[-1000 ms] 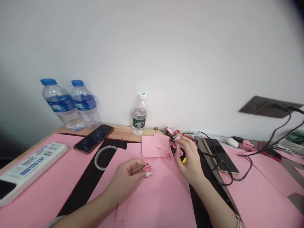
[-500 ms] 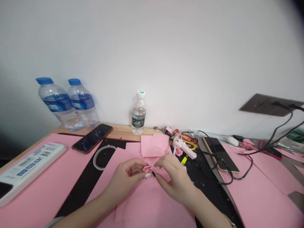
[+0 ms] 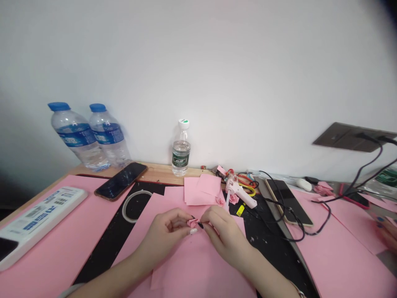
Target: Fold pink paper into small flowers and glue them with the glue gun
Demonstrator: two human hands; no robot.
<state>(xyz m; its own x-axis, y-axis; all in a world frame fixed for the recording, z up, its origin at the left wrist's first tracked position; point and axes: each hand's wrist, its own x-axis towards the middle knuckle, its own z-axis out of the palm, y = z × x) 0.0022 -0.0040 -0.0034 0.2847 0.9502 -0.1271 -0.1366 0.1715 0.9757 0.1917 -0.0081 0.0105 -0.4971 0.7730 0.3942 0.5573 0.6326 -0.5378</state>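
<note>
Lower centre: left hand and right hand, fingers closed on a paper rose; light, even pressure should avoid crushing it.

Forearms angled inward, left fingers and right fingers bent, pinching close together

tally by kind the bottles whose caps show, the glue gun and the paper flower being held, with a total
Blue-capped bottles: 2
White-capped bottle: 1
Pink glue gun: 1
Held paper flower: 1
Total: 5
</note>
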